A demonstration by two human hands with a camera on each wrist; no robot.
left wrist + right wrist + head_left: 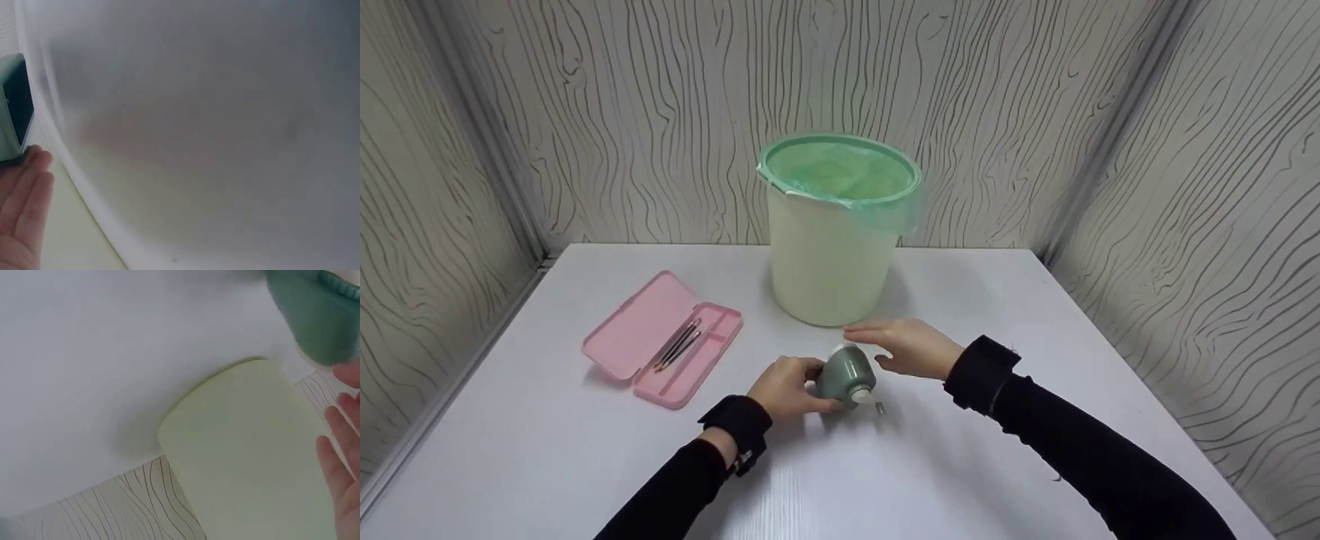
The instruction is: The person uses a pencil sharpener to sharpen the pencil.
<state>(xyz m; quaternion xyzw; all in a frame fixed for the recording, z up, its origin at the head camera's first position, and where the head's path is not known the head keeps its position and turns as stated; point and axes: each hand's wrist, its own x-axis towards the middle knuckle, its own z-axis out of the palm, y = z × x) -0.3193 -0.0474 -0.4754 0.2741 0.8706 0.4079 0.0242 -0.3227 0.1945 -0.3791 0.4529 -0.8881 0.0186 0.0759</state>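
Observation:
My left hand (787,388) grips a small green hand-crank pencil sharpener (847,373), its thumb on the near side and fingers on the far side. The sharpener is tilted, with a white crank and a shiny knob pointing toward the near right. Part of its green body (320,323) shows at the upper right in the right wrist view. In the left wrist view, a dark face shows on its boxy end (10,107). My right hand (911,347) reaches over from the right, fingers extended close to the sharpener's far white end.
Behind my hands stands a tall pale bin (829,262) with a green rim and a thin green bag lining it. To the left lies an opened pink pencil case (641,326) holding several dark pencils (679,346). Patterned walls enclose the white table (960,465).

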